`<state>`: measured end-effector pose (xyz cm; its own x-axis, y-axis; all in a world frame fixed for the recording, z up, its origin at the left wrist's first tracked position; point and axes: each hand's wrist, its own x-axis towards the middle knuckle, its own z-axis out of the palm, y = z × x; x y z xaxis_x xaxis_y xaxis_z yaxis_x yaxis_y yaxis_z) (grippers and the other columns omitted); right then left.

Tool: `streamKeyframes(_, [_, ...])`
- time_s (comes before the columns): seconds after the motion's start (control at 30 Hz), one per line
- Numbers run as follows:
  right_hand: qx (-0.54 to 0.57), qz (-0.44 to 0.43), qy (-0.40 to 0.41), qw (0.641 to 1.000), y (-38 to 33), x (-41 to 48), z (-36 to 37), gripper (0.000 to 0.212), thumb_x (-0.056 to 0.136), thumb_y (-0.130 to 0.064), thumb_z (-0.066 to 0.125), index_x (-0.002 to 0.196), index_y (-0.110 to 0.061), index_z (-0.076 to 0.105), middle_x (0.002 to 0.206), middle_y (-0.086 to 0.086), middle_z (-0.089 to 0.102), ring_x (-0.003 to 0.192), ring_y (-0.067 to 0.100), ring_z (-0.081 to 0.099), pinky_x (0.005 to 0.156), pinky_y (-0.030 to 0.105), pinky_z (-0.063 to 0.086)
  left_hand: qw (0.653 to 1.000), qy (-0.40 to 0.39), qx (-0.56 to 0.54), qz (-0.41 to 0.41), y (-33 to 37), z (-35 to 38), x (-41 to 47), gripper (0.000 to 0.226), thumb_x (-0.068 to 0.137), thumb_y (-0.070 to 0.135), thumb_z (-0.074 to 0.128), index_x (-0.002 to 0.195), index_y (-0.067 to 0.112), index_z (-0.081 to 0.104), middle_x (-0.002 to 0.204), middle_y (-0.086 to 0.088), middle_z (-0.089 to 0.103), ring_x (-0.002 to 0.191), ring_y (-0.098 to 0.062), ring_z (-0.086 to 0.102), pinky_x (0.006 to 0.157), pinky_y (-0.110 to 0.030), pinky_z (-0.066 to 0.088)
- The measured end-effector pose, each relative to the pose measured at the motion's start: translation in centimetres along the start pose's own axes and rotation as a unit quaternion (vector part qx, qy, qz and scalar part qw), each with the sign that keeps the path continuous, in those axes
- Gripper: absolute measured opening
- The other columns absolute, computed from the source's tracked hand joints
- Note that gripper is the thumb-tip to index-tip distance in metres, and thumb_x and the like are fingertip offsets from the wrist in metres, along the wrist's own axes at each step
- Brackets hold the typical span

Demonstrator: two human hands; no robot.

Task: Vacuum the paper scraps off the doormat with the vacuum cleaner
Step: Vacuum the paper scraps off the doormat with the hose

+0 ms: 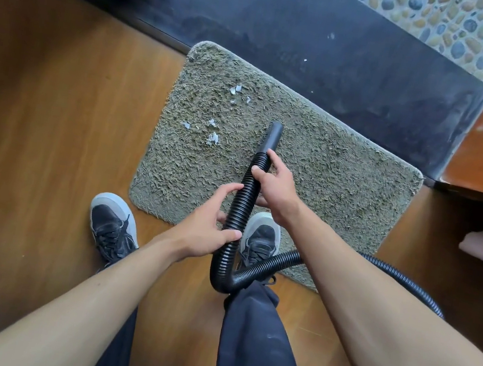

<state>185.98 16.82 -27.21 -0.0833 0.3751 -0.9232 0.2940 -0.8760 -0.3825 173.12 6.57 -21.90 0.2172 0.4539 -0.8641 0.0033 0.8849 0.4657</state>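
Over doormat point(328, 176), left hand point(206, 224), right hand point(276, 187) grip hose point(245, 199); scraps point(213, 138) beyond grip, leftward.

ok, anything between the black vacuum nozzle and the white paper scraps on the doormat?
Nothing visible. Only bare shaggy grey-green doormat separates the nozzle of the ribbed black hose from the white paper scraps left of it.

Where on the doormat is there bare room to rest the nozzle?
The doormat's right half, from the nozzle to its right edge, is bare. Left of the nozzle, paper scraps crowd it; the hose, left hand, right hand and right shoe crowd the near edge.
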Motion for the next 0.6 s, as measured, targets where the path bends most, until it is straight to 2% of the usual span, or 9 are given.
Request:
streamKeyframes(0.13, [-0.01,-0.011,-0.005,1.0,-0.2,0.0,0.4,0.061,0.099,-0.008,0.052,0.152,-0.029,0.03,0.122,0.01,0.061,0.099,0.024,0.066,0.067,0.036,0.059,1.0,0.009,0.005,0.009,0.1,0.2,0.0,0.08,0.091,0.003,0.064,0.138,0.057,0.028,0.104,-0.005,0.067,0.074,-0.009,0.065,0.065,-0.026,0.052])
streamKeyframes(0.27, [-0.027,-0.019,-0.02,0.999,-0.6,0.3,1.4,0.062,0.098,-0.008,0.053,0.152,-0.029,0.03,0.121,0.013,0.061,0.102,0.028,0.067,0.076,0.042,0.06,1.0,0.021,-0.018,0.012,-0.2,-0.2,-0.1,0.079,0.092,0.001,0.062,0.138,0.055,0.027,0.103,-0.005,0.065,0.08,-0.014,0.066,0.067,-0.028,0.054])
streamKeyframes(0.37, [-0.031,-0.024,-0.031,0.999,-1.0,0.8,2.2,0.063,0.098,-0.007,0.054,0.152,-0.028,0.029,0.116,0.01,0.061,0.092,0.02,0.066,0.065,0.032,0.06,0.998,0.029,-0.057,0.002,-0.6,-1.1,-0.1,0.079,0.092,-0.003,0.062,0.139,0.052,0.031,0.095,-0.008,0.066,0.071,-0.017,0.067,0.065,-0.034,0.059])
streamKeyframes(0.43, [-0.04,-0.031,-0.04,0.998,-1.3,1.0,2.7,0.064,0.098,-0.006,0.054,0.153,-0.028,0.028,0.111,0.008,0.06,0.088,0.017,0.065,0.056,0.025,0.057,0.997,0.035,-0.075,-0.005,-0.7,-1.6,-0.2,0.079,0.092,-0.004,0.062,0.139,0.053,0.034,0.094,-0.01,0.067,0.073,-0.021,0.068,0.074,-0.045,0.062])
streamKeyframes(0.53, [-0.059,-0.045,-0.057,0.996,-1.7,1.2,3.5,0.066,0.097,-0.005,0.054,0.154,-0.025,0.028,0.103,0.004,0.058,0.086,0.016,0.063,0.061,0.024,0.056,0.993,0.038,-0.11,-0.003,-0.9,-2.0,-0.5,0.078,0.092,-0.006,0.062,0.137,0.052,0.035,0.101,-0.018,0.067,0.076,-0.027,0.067,0.069,-0.043,0.06])
streamKeyframes(0.6, [-0.071,-0.049,-0.066,0.994,-2.1,1.4,4.0,0.066,0.097,-0.004,0.053,0.154,-0.024,0.027,0.106,0.005,0.057,0.086,0.014,0.061,0.063,0.023,0.054,0.991,0.043,-0.123,-0.005,-1.0,-2.1,-0.5,0.078,0.092,-0.007,0.061,0.137,0.052,0.035,0.104,-0.018,0.068,0.078,-0.028,0.066,0.066,-0.04,0.059])
